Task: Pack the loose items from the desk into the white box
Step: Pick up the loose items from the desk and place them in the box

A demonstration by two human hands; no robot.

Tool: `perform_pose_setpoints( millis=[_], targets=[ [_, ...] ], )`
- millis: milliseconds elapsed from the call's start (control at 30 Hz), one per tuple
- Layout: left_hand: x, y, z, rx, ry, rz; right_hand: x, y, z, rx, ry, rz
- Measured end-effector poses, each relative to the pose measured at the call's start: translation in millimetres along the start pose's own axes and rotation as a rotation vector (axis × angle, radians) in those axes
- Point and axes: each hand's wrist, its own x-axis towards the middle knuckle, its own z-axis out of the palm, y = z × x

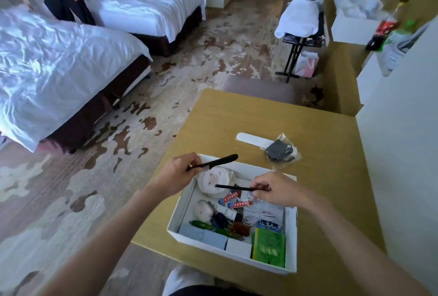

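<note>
The white box sits on the wooden desk, holding several small items: a round white pad pack, small tubes, a cable, green and blue packets. My left hand grips a black comb by its toothed end above the box's far left corner. My right hand pinches a second thin black comb over the middle of the box. Beyond the box, a white flat strip and a clear bag with a dark charger lie loose on the desk.
A padded stool stands at the desk's far edge. Two white beds fill the left, with a person in a red top standing between them. A luggage rack and white cabinets stand at the right.
</note>
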Motion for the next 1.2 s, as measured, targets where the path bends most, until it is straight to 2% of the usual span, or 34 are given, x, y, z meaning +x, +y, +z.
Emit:
perform_pose_setpoints(
  millis=[100,333,533,767,900,1067,1200],
  targets=[
    [-22,6,8,0.035,-0.048,0.003,-6,0,2,-0.085,-0.039,0.023],
    [-40,6,18,0.097,-0.054,-0.043,11,-10,23,-0.319,0.025,0.095],
    [-36,-4,9,0.083,-0.001,-0.019,30,-35,43,-0.279,-0.114,0.068],
    [-19,-7,13,0.063,-0.079,0.065,19,-44,85,-0.402,-0.267,0.051],
    [-9,-4,24,0.105,-0.192,0.105,4,-35,59,-0.247,-0.204,0.141],
    [-1,3,48,0.244,-0.28,0.209,-9,-21,37,-0.171,-0.221,0.174],
    [3,5,73,0.431,-0.297,0.245,-9,-12,33,-0.041,-0.067,0.213]
  ],
)
